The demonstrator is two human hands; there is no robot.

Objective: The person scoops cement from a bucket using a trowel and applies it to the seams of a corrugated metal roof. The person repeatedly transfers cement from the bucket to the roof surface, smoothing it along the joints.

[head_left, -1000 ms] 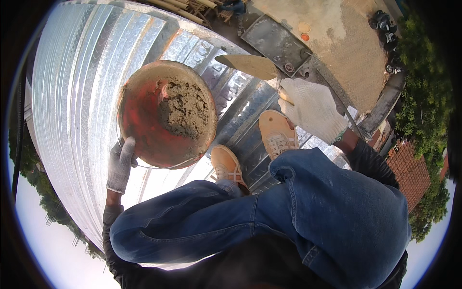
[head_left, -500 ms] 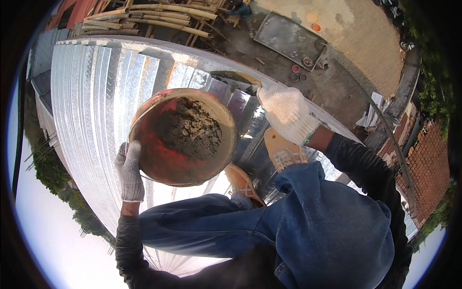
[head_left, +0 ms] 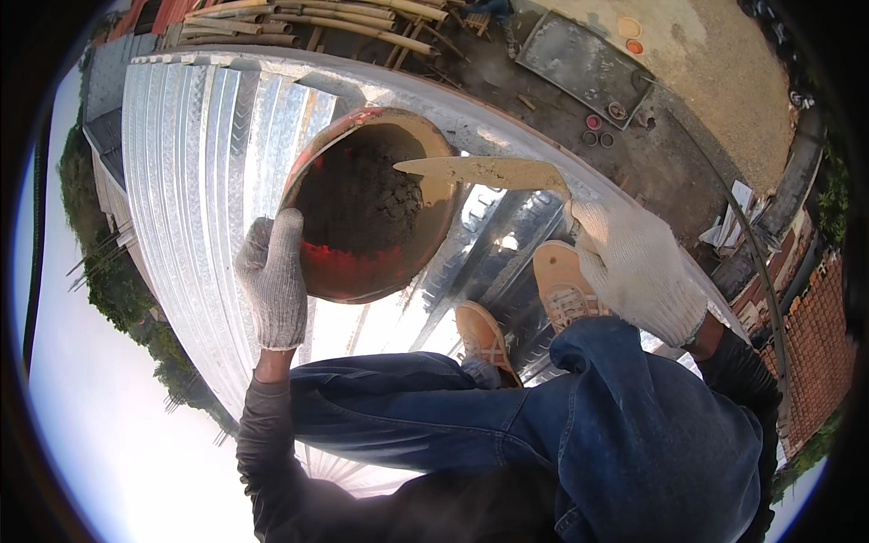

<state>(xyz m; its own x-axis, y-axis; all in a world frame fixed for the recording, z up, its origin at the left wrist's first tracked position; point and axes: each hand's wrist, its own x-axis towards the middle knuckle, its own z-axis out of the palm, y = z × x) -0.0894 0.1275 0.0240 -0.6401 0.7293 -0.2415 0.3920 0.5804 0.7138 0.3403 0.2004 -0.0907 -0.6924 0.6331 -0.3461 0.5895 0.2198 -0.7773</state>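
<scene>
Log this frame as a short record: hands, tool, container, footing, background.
left hand: gloved, gripping bucket at its left rim
right hand: gloved, holding trowel
trowel: blade pointing left, tip over bucket mouth; contact with mortar unclear
bucket: red inside, mortar-smeared, partly filled with grey, lumpy mortar
footing: tan shoes on ribbed metal sheet
background: stacked poles beyond the sheet's far edge

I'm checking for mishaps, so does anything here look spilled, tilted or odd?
The bucket by the left hand seems tilted: its mouth sits askew, with mortar lumped toward the right and bare red on the near side. No clear spill shows.
</scene>
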